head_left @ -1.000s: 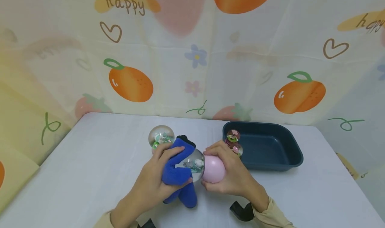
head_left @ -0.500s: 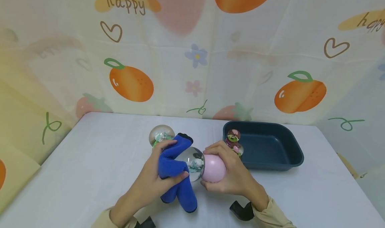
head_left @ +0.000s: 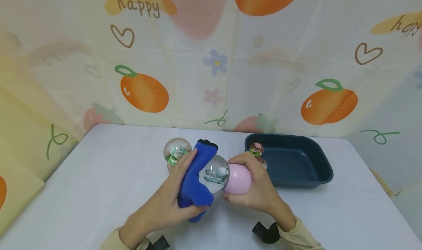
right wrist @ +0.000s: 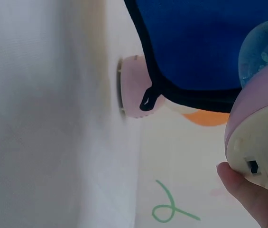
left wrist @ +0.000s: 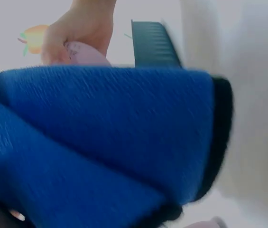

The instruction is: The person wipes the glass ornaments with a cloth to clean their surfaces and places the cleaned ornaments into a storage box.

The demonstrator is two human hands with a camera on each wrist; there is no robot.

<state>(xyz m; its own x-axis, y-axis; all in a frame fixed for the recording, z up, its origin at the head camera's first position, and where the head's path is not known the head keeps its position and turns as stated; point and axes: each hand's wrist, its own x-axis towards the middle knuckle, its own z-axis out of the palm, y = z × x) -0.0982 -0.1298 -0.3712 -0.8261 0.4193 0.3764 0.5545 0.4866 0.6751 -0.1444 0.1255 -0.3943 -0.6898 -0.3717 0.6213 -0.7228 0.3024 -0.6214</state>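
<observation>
My right hand (head_left: 260, 186) grips the pink base of a snow globe (head_left: 239, 179), which lies tipped sideways with its clear ball toward the left. Inside the ball is a small pale green and white figure. My left hand (head_left: 165, 202) holds a blue cloth (head_left: 194, 186) with black trim, thumb below and fingers behind, along the left side of the ball. In the left wrist view the cloth (left wrist: 100, 128) fills most of the picture and hides the ball. The right wrist view shows the base's cream underside (right wrist: 262, 147) and the cloth's black loop (right wrist: 149, 97).
A second snow globe (head_left: 177, 149) stands behind my left hand, partly covered by it. At the right is a dark blue rectangular tray (head_left: 296, 160). Small reddish globe ornaments (head_left: 256, 148) show at its left end, partly behind my right hand. White cloth covers the table (head_left: 108, 169).
The globe has shifted slightly up and right, and its figure has turned. My left hand has moved the cloth; its upper edge is higher and its hanging ends are gathered up.
</observation>
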